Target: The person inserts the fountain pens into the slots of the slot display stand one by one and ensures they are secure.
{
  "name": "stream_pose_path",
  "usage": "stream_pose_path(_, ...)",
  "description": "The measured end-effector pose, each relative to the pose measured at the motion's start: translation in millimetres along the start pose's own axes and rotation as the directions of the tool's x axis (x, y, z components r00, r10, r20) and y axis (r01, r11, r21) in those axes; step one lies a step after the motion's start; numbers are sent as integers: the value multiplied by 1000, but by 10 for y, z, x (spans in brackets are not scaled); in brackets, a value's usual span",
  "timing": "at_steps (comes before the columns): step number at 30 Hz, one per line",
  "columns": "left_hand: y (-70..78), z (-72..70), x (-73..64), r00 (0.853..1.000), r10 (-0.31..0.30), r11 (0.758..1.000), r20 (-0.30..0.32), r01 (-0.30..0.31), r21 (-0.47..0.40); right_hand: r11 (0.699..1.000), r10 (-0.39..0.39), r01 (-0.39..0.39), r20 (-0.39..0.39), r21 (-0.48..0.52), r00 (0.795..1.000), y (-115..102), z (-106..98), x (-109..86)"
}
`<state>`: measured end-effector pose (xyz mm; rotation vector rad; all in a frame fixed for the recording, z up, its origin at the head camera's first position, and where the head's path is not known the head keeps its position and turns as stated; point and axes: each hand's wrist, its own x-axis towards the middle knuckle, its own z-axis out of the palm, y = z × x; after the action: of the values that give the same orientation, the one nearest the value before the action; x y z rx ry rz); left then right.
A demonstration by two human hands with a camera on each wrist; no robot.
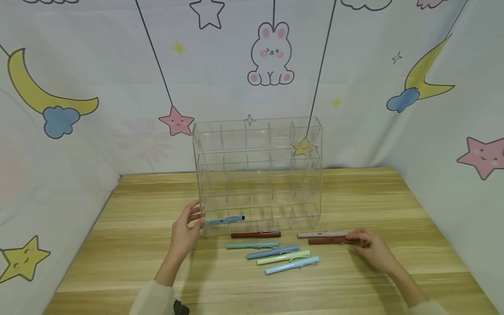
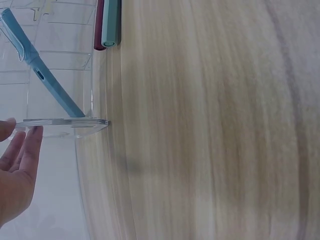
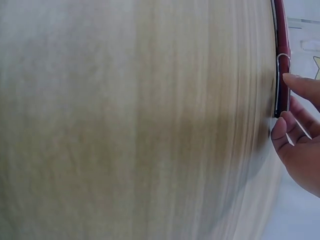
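Left of centre: left hand (image 1: 184, 236) flat, fingers (image 2: 26, 145) straight against the clear organizer (image 1: 257, 175), blue pen (image 1: 225, 220) in its bottom-left slot. Lower right: right hand (image 1: 370, 249) with fingers (image 3: 300, 85) apparently pinching the dark red pen (image 1: 328, 241) on the surface (image 1: 138, 245). Risk: a loose pinch dropping it, or nudging the pink pen (image 1: 322, 234) alongside.
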<state>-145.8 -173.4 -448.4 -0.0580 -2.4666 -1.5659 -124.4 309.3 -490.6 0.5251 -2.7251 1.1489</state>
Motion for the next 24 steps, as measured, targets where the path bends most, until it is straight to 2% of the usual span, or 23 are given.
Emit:
stream_pose_path(10,12,-5,2,1000,-15,1000,4,15,-4,1000,-3,3,-24,-14,1000,27,48,-17)
stream_pose_path(18,14,-7,8,1000,-14,1000,-6,14,-7,997,71,-71,13,-10,997,0,56,-25)
stream_pose_path(24,14,-6,10,1000,-9,1000,-6,9,-6,999,54,-54,30,-6,998,10,50,-25)
